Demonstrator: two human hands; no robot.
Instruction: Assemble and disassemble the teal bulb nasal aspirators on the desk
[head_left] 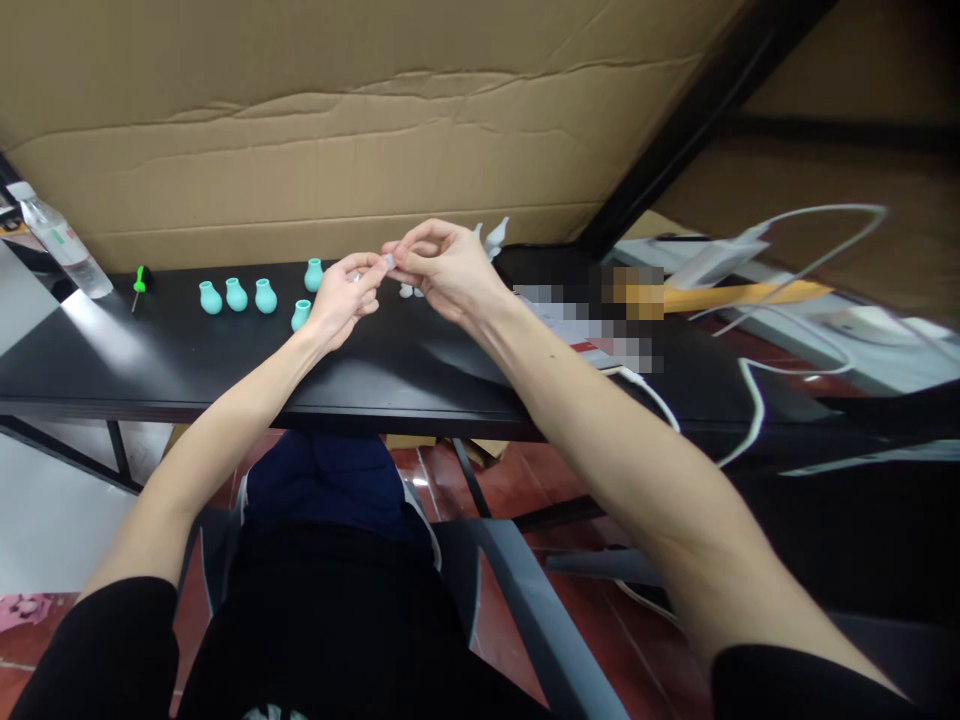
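Note:
Above the black table (225, 370), my left hand (341, 297) and my right hand (450, 268) meet with fingertips pinched around a small whitish piece (389, 262). It is too small and too covered to name. Both hands are closed on it. Several turquoise vase-shaped pieces stand near my left hand, among them one turquoise piece (313, 275) just behind it and another turquoise piece (301, 315) partly hidden by it. Behind my right hand rise pale white pieces with pointed tips (496, 236), and small white parts (409, 291) lie beneath its fingers.
A green-handled screwdriver (140, 282) and a clear water bottle (64, 243) are at the left. A cardboard panel (337, 160) closes off the back. At the right lie a partly blurred flat item (562, 320) and a white cable (750, 400).

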